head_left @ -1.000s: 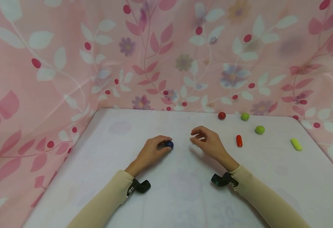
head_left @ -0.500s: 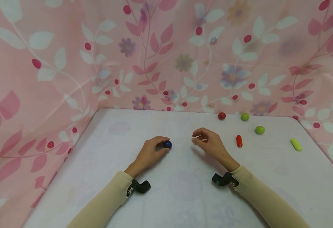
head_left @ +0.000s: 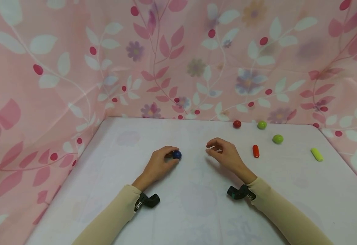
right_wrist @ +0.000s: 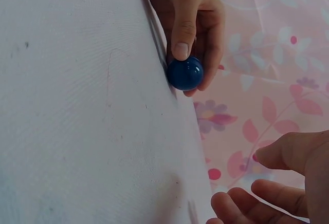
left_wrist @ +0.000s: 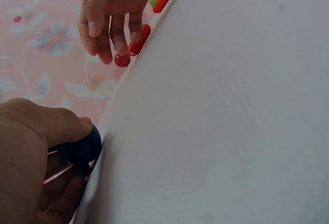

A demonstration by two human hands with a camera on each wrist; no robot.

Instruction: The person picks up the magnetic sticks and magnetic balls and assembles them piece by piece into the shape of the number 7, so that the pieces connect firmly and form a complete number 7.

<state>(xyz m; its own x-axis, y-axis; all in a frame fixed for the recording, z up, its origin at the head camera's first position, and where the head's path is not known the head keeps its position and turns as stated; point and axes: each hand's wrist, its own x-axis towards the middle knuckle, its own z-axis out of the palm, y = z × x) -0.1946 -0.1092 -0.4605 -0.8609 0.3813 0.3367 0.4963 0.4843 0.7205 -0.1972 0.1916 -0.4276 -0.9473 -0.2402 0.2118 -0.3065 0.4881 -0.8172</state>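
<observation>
A glossy dark blue ball point(head_left: 176, 154) sits low over the white table, between the thumb and fingers of my left hand point(head_left: 158, 165). The right wrist view shows the thumb pressed on the side of the blue ball point(right_wrist: 185, 73), with fingers behind it. My right hand point(head_left: 225, 154) hovers across from it, fingers loosely curved and thumb apart, holding nothing. In the left wrist view, red pieces lie beyond the right hand point(left_wrist: 115, 16): a red ball point(left_wrist: 122, 59) and two oblong ones, one a red capsule shape point(left_wrist: 162, 2).
On the white table point(head_left: 197, 217), right of my right hand, lie a red oblong piece point(head_left: 256, 151) and a yellow-green oblong piece point(head_left: 317, 154). Farther back are a dark red ball point(head_left: 237, 124) and two green balls, one a nearer green ball point(head_left: 277, 139). Pink floral cloth point(head_left: 178, 61) hangs behind.
My left hand has shifted slightly to the left, bringing the blue ball along in its pinch. The right hand has stayed almost in place.
</observation>
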